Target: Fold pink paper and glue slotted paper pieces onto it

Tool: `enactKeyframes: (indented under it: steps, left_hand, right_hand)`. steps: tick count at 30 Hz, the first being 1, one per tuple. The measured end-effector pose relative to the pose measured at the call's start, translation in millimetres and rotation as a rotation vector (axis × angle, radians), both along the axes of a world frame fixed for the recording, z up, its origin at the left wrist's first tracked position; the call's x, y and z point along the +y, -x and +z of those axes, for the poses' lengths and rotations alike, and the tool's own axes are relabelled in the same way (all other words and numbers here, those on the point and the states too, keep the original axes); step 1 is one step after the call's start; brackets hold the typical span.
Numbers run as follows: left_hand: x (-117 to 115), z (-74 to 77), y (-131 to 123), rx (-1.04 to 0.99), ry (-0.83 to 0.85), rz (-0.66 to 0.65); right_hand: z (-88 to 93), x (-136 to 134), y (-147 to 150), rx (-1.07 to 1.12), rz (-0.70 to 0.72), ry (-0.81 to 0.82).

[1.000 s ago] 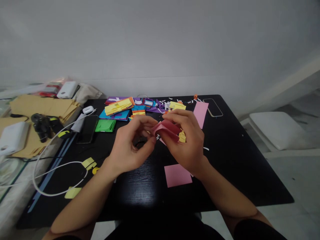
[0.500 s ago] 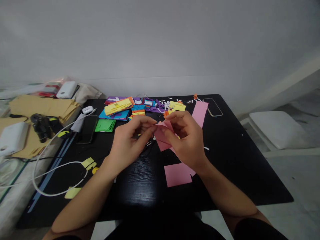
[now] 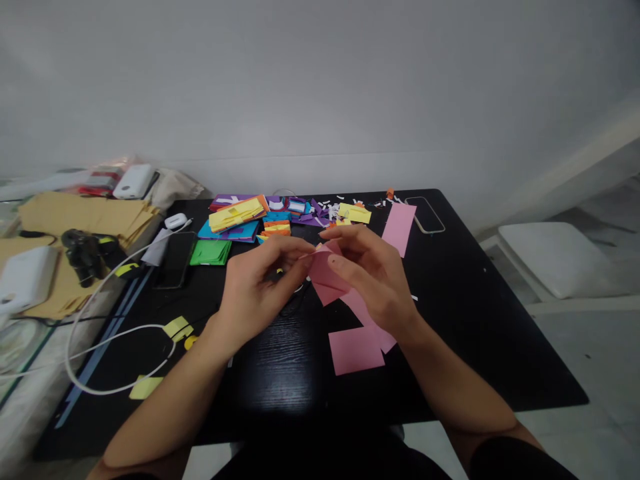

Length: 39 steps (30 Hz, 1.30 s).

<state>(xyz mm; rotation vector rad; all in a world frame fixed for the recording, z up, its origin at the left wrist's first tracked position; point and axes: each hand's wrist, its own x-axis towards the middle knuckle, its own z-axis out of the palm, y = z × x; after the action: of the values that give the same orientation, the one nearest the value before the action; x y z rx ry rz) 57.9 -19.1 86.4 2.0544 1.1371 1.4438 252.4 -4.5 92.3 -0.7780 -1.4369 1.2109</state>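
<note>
Both hands meet over the middle of the black table (image 3: pixel 475 347) and pinch one folded piece of pink paper (image 3: pixel 324 275). My left hand (image 3: pixel 255 293) holds its left corner between thumb and fingertips. My right hand (image 3: pixel 375 280) grips it from the right, with the thumb laid across the front. Below the hands a pink paper square (image 3: pixel 355 349) lies flat on the table, and another pink piece (image 3: pixel 367 317) sits partly under my right wrist. A pink strip (image 3: pixel 399 228) lies at the far right.
A heap of coloured paper pieces (image 3: pixel 240 217) and scraps covers the table's far side, with green sheets (image 3: pixel 211 251) beside a dark phone (image 3: pixel 175 257). A white cable (image 3: pixel 100 347), yellow bits (image 3: pixel 177 327), a phone case (image 3: pixel 425 213), and brown envelopes (image 3: pixel 75 213) lie around.
The pink paper has been turned and flattened from a curled, darker-looking fold into a pointed shape. My right hand's fingers have loosened and shifted slightly down; the left hand keeps pinching the corner.
</note>
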Motion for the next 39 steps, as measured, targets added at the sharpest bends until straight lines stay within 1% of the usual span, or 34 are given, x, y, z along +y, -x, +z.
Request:
enactKeyframes:
  steps: [2,6,9,12,19,22,26,29,34,39]
  left_hand:
    - [-0.3,0.1,0.1,0.008,-0.015,0.007]
    - [-0.8,-0.3,-1.0,0.018,-0.02,0.032]
    - [-1.0,-1.3,-1.8,0.02,-0.009,0.042]
    - [-1.0,-1.7,-2.5,0.023,-0.015,0.045]
    - [-0.9,-0.3,-3.4,0.065,0.001,0.05]
    - [-1.3,-1.1,-2.5,0.025,0.023,0.054]
    - [-1.7,-3.0,-1.4,-0.016,0.04,0.079]
    - [-1.5,-3.4,-1.6,-0.036,0.049,0.069]
    - [-1.3,-1.5,-3.2,-0.031,0.008,0.029]
    - [-2.8,-0.9,-2.7,-0.028,-0.042,0.014]
  right_hand:
    - [1.6,2.4,-1.7,0.006,0.005,0.042]
    - [1.4,7.2,-2.3,0.029,0.001,0.179]
    - [2.2,9.1,-2.8,0.056,0.064,0.247]
    - [4.2,9.4,-3.6,0.041,0.104,0.263]
    - [2.3,7.5,-1.5,-0.014,0.063,0.191]
    - [3.1,7.7,-1.8,-0.015,0.064,0.158]
    - [6.4,7.9,-3.8,-0.043,0.065,0.164]
    - [6.0,7.5,-4.0,-0.025,0.084,0.152]
    - [2.2,5.9,-2.5,-0.001,0.107,0.052]
    - [2.6,3.3,-2.5,-0.004,0.055,-0.036]
